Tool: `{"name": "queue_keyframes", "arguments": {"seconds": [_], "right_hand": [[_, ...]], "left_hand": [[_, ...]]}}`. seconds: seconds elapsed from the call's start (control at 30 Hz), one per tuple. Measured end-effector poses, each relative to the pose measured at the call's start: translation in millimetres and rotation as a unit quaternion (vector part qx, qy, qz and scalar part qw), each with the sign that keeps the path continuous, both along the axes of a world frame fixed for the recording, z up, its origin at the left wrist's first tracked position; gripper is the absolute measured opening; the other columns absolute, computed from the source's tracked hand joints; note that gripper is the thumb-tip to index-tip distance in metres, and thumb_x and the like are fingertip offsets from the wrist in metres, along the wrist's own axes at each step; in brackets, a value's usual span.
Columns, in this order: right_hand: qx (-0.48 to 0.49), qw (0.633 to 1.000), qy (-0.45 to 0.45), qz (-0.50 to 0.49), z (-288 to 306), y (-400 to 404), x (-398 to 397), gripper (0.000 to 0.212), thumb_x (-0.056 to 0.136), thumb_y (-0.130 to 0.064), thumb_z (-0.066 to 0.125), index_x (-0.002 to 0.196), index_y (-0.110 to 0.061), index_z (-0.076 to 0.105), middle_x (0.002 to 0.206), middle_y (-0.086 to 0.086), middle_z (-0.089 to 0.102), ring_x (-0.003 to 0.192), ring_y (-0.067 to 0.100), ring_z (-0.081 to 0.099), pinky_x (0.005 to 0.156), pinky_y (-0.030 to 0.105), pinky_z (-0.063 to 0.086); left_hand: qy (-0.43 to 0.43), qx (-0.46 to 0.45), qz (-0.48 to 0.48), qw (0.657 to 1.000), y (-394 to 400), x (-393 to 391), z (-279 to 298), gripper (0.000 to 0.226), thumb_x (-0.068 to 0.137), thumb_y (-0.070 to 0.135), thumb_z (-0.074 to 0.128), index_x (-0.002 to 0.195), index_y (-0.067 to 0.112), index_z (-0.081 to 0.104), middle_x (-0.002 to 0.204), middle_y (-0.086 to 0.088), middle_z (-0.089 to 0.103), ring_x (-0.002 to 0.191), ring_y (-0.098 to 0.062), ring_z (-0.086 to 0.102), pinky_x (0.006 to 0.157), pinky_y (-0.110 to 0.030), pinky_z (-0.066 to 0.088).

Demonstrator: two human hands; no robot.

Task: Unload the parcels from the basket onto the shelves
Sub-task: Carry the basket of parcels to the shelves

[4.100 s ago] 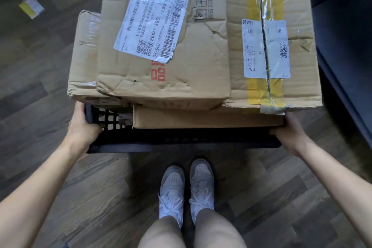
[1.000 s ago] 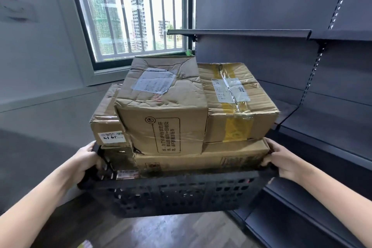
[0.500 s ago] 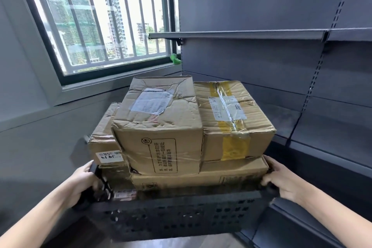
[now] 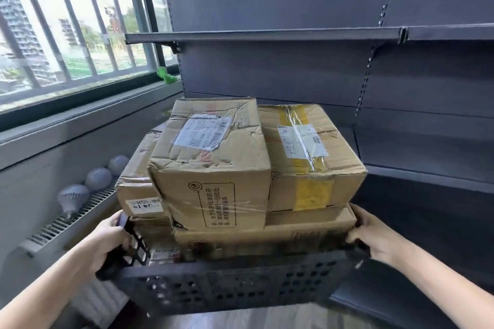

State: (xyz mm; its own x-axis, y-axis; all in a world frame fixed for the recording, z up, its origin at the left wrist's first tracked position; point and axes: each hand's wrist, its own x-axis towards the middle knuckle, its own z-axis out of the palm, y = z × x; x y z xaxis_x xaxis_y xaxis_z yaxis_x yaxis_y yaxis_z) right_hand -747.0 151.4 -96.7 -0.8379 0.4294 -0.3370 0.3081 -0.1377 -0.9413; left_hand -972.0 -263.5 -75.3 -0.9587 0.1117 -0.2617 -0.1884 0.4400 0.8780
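I hold a black perforated plastic basket (image 4: 235,288) in front of me, lifted off the floor. My left hand (image 4: 107,240) grips its left rim and my right hand (image 4: 374,238) grips its right rim. Several cardboard parcels are piled in it: a dented box with a white shipping label (image 4: 213,176) on top in the middle, a box with yellow tape (image 4: 307,157) to its right, a smaller box (image 4: 139,189) at the left, and a flat box (image 4: 267,232) underneath. Dark grey metal shelves (image 4: 267,35) stand right behind the basket, bare.
A lower shelf board (image 4: 427,176) juts out at the right, level with the parcels. A barred window (image 4: 66,35) and its sill run along the left. Three white light bulbs (image 4: 74,195) lie on a radiator grille below. A green object (image 4: 165,76) sits on the sill.
The basket has been lifted from the floor and carried up to the shelves. My view has swung right, so the shelves now fill the frame. Both hands keep the same grip.
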Motion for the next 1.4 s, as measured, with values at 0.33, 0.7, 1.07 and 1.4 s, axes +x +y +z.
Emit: {"name": "queue_keyframes", "arguments": {"seconds": [0.33, 0.7, 1.07, 1.4], "right_hand": [[-0.045, 0.991, 0.014, -0.124, 8, -44, 59, 0.070, 0.069, 0.035, 0.027, 0.110, -0.016, 0.053, 0.092, 0.023, 0.062, 0.065, 0.033, 0.064, 0.035, 0.029, 0.049], [-0.052, 0.972, -0.017, -0.229, -25, -26, 114, 0.077, 0.064, 0.036, 0.029, 0.112, -0.019, 0.056, 0.093, 0.023, 0.068, 0.084, 0.041, 0.064, 0.048, 0.037, 0.054], [-0.023, 0.953, -0.119, -0.276, -115, 13, 92, 0.073, 0.066, 0.034, 0.037, 0.124, -0.009, 0.048, 0.088, 0.016, 0.065, 0.080, 0.030, 0.060, 0.067, 0.039, 0.048], [-0.022, 0.945, -0.176, -0.274, -330, 59, 50, 0.069, 0.072, 0.029, 0.045, 0.130, -0.009, 0.044, 0.096, 0.020, 0.061, 0.084, 0.033, 0.056, 0.067, 0.038, 0.044]], "left_hand": [[-0.030, 0.018, -0.141, 0.989, 42, -62, -15, 0.061, 0.064, -0.031, 0.028, 0.084, 0.017, 0.060, 0.067, -0.017, 0.058, 0.057, -0.027, 0.052, 0.038, -0.024, 0.047], [-0.095, 0.003, -0.223, 0.970, 111, -50, -55, 0.065, 0.062, -0.031, 0.032, 0.084, 0.022, 0.064, 0.047, -0.009, 0.062, 0.052, -0.027, 0.055, 0.036, -0.025, 0.045], [-0.127, -0.031, -0.211, 0.969, 147, -64, -129, 0.056, 0.064, -0.031, 0.031, 0.080, 0.015, 0.058, 0.056, -0.012, 0.058, 0.062, -0.026, 0.050, 0.052, -0.027, 0.043], [-0.115, -0.056, -0.189, 0.974, 182, -92, -341, 0.058, 0.066, -0.032, 0.035, 0.090, 0.014, 0.059, 0.065, -0.007, 0.059, 0.049, -0.018, 0.058, 0.033, -0.013, 0.043]]}}
